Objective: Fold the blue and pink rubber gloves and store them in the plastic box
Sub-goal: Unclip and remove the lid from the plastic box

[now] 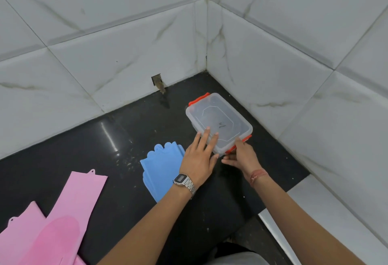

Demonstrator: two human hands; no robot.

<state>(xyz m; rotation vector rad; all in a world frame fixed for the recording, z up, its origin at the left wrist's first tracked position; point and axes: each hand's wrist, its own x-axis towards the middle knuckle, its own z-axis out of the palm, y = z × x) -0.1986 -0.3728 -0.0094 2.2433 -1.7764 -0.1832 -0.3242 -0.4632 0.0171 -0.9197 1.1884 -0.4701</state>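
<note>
The pink gloves [52,222] run off the near left edge of the view, so their finger ends are cut off; two cuffs show, each with a small hanging tab. The blue gloves [160,170] lie folded in a flat stack just left of the box, and the left wrist hides their near right corner; how many layers there are is hard to tell.

One plastic box [218,121] sits on the black counter [84,159] close to the far right corner of the white tiled walls [273,65], its clear lid on, with orange clips at its far and near ends. The counter lies bare between the gloves.

The left hand [198,157] rests on the lid's near left corner with straight, spread fingers. The right hand [241,155] grips the near orange clip [238,144]; its fingertips are hidden beneath.
</note>
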